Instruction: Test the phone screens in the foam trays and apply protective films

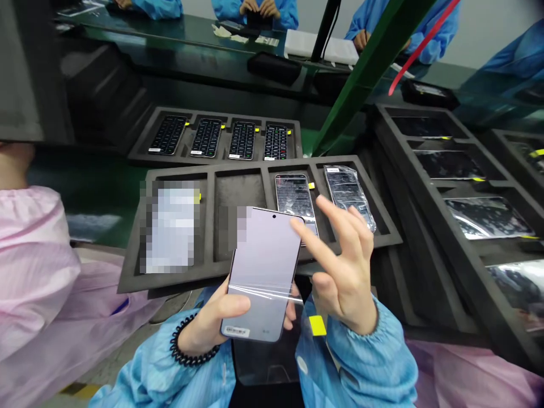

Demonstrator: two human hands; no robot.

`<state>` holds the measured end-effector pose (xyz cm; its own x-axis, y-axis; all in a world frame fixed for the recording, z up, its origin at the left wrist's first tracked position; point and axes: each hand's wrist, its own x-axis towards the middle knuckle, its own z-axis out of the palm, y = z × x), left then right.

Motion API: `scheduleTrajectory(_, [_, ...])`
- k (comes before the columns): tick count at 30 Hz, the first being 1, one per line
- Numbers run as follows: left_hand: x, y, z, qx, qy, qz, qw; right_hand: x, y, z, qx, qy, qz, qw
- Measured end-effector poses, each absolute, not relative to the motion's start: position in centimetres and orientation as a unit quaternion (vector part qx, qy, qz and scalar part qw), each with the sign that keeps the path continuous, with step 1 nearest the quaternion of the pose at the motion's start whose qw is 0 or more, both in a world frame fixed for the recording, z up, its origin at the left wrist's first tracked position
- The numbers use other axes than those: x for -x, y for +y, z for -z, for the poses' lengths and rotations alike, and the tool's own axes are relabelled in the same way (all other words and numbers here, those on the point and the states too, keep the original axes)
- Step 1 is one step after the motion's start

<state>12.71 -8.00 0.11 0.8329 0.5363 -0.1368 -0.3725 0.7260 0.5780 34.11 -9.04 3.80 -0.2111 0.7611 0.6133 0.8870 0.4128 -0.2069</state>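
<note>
The left hand is gripping a phone in the lower middle of the frame, above the lap and in front of the near foam tray. Its fingers are wrapping the lower half from behind and the thumb is lying across the glass. The right hand is holding nothing: its fingers are spreading wide, and the index fingertip is meeting the phone's upper right edge.

The phone's long axis is running from the bottom of the frame upward, leaning slightly right. The end with the camera hole is pointing away toward the tray, and the lit screen is facing the wearer. A clear film is wrinkling across the lower screen (a yellow tab is showing just under the right wrist, though what it belongs to is unclear).

The phone is looking light, rigid and slick, and its glass face is likely fragile. The long side edges are probably the safest hold, keeping the fingers off the screen.

In the tray behind, a bare phone and a bagged phone are lying in neighbouring slots.
</note>
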Motion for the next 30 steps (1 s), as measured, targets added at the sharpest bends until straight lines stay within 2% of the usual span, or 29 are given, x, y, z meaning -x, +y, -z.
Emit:
scheduleTrajectory(2, [-12.6,-7.9,-0.3,-0.272,0.153,-0.253,0.916,-34.2,-9.1,-3.8,0.542,-0.753,0.097,0.36])
scheduleTrajectory(6, [-12.3,-7.9,-0.3,-0.268,0.171,-0.249,0.915,-33.8,-9.9,-3.8,0.406,-0.789,0.008,0.461])
scheduleTrajectory(9, [-12.4,-8.0,0.1,-0.262,0.175,-0.267,0.911,-33.1,-10.3,-3.6,0.378,-0.786,-0.002,0.489])
scheduleTrajectory(12, [-13.0,-7.9,0.4,-0.248,0.196,-0.282,0.906,-32.6,-10.0,-3.8,0.36,-0.795,0.043,0.487])
scheduleTrajectory(17, [-14.3,-7.8,0.6,-0.23,0.246,-0.241,0.91,-31.7,-7.9,-6.2,0.419,-0.784,0.017,0.458])
scheduleTrajectory(22, [-14.2,-8.0,0.1,-0.238,0.247,-0.213,0.915,-30.8,-5.5,-8.0,0.453,-0.794,-0.055,0.402])
scheduleTrajectory(30, [-14.5,-7.6,-1.9,-0.214,0.239,-0.189,0.928,-30.4,-5.4,-8.1,0.486,-0.771,-0.135,0.389])
